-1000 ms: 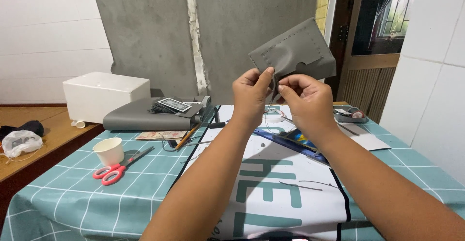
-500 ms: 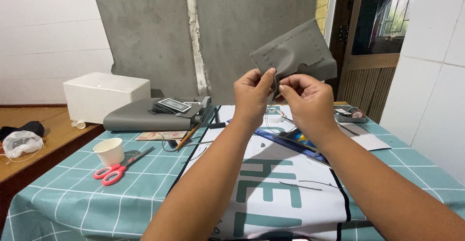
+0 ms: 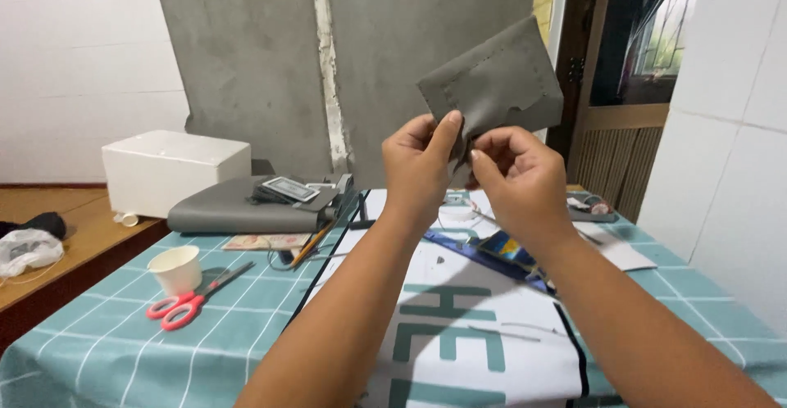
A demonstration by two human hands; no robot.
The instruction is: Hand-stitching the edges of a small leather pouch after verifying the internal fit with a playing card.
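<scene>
1. Grey leather piece (image 3: 494, 83): being held up above the far middle of the counter (image 3: 98, 351), unchanged in place since a second ago.
2. Left hand (image 3: 420, 162): grip pinching its lower edge.
3. Right hand (image 3: 516, 174): grip staying clamped beside it; work seemingly still continuing at that edge.
4. Red scissors (image 3: 193, 300), paper cup (image 3: 175, 269): lying near left.

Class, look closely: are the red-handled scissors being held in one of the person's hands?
No, the scissors lie on the table beside a paper cup.
</scene>
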